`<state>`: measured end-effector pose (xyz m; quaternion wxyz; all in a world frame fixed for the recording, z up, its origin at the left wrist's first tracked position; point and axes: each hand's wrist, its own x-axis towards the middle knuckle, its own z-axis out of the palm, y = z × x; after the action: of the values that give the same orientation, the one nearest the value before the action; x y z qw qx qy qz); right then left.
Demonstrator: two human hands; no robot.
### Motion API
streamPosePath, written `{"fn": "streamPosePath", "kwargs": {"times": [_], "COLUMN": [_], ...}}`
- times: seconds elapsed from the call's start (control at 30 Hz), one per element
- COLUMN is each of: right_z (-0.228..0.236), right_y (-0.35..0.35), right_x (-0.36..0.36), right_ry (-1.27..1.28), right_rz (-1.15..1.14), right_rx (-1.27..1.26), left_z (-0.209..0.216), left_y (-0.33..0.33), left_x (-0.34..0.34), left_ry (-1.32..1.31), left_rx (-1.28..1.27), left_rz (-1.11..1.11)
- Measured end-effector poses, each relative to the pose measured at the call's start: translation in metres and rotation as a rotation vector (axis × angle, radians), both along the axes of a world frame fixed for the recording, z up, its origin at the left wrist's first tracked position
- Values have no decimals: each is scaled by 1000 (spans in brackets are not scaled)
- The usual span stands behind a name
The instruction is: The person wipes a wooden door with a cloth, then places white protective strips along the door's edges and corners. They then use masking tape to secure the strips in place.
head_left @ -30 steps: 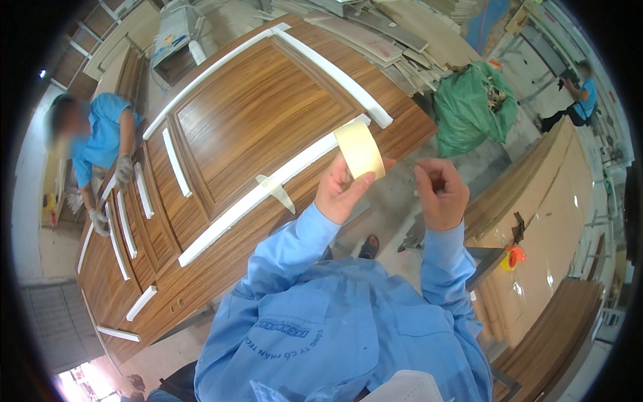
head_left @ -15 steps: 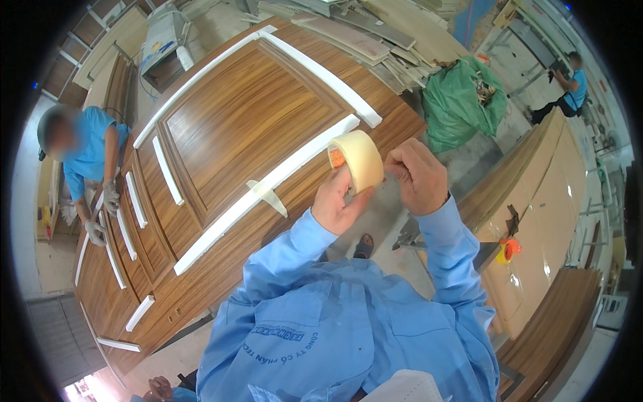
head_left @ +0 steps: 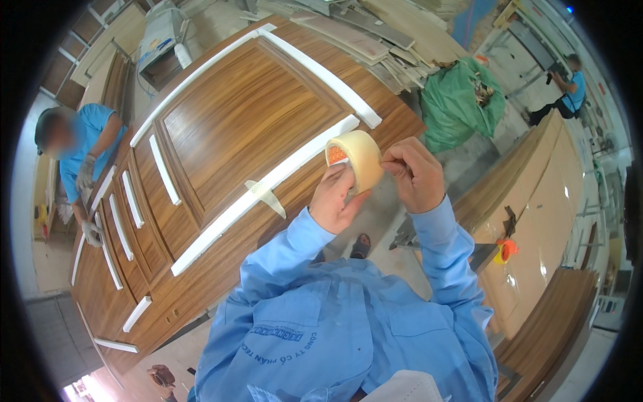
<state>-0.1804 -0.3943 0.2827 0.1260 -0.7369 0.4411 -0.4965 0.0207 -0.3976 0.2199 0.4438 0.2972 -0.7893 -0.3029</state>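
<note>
My left hand [head_left: 333, 201] is closed around a wide roll of pale yellow tape [head_left: 366, 159], its fingers through the orange-printed core. Thumb and forefinger of my right hand [head_left: 420, 179] pinch at the roll's right side; the tape end there is too small to make out clearly. Both hands are above the near edge of a wood-grain panel door [head_left: 234, 127]. Beside my left hand, a long white strip [head_left: 221, 231] lies along the door's frame. A short piece of tape [head_left: 270, 201] crosses that strip and hangs over its near side.
Shorter white strips [head_left: 165, 170] lie on the door. At its far left, a co-worker in blue [head_left: 90, 141] wears gloves. A green sack [head_left: 462, 107] stands behind right. At the right are a covered panel stack [head_left: 536, 221] and an orange-and-yellow tape dispenser [head_left: 506, 250].
My right fingers have come in against the roll, which has turned slightly. The co-worker's one gloved hand has lifted away from the door, while the other stays at a strip.
</note>
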Motion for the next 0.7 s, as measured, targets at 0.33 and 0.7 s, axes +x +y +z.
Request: {"fn": "streamPosePath", "kwargs": {"times": [0.33, 0.7], "right_z": [-1, -12], "right_y": [11, 15], "right_x": [-6, 12], "right_ry": [-59, -171], "right_rz": [-12, 15], "right_rx": [268, 283], "left_z": [-8, 2], "left_y": [-5, -5], "left_x": [-2, -16], "left_ry": [352, 598], "left_rx": [363, 554], "left_rz": [54, 124]}}
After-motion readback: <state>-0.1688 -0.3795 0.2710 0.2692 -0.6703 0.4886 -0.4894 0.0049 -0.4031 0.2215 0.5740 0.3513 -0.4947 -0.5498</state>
